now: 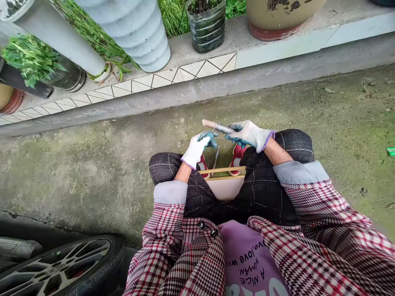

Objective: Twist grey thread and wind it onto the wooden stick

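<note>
Head view:
- Rod, pinkish at left end and grey-wrapped toward right, held level above concrete floor, in front of knees.
- Right hand, gloved: grip closed round rod's wrapped end.
- Left hand, gloved: fingers curled narrow just under rod's left part; contact cannot be told.
- Metal tool laid on floor between red shoes.
- Pots lined on ledge at floor's far edge.
- Tyre seen at near-left corner.

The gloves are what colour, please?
White knit, teal palms, purple cuffs, on the left hand and right hand; head view.
</note>
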The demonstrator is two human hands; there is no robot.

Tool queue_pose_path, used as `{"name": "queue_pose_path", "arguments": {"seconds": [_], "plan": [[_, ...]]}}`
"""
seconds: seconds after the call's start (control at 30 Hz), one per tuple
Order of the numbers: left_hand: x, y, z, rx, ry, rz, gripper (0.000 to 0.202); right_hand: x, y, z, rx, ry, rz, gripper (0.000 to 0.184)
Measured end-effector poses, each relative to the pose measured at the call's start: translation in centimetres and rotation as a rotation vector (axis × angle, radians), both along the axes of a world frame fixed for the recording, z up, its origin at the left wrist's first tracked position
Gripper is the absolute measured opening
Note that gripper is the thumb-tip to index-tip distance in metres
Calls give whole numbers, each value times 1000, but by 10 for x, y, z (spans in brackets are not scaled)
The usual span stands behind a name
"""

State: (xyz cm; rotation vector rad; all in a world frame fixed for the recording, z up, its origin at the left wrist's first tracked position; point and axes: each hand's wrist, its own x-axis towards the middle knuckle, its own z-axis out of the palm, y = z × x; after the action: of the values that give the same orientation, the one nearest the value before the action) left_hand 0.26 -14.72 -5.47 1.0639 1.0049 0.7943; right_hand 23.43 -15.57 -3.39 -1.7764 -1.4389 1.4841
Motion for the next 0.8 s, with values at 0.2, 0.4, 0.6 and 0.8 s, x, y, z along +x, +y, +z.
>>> {"name": "queue_pose_path", "arguments": {"seconds": [0.2,0.4,0.6,0.8], "plan": [[-2,2,-5,-55,-4,21,23,-1,-2,7,41,-59,110,19],[6,-2,-6,-117,48,-70,8,-3,-1,1,112,-198,170,21],[12,-2,-13,-50,122,-54,4,-3,-4,-4,67,-49,76,20],[9,5,-26,76,216,24,5,-2,-10,4,14,225,26,28]]}}
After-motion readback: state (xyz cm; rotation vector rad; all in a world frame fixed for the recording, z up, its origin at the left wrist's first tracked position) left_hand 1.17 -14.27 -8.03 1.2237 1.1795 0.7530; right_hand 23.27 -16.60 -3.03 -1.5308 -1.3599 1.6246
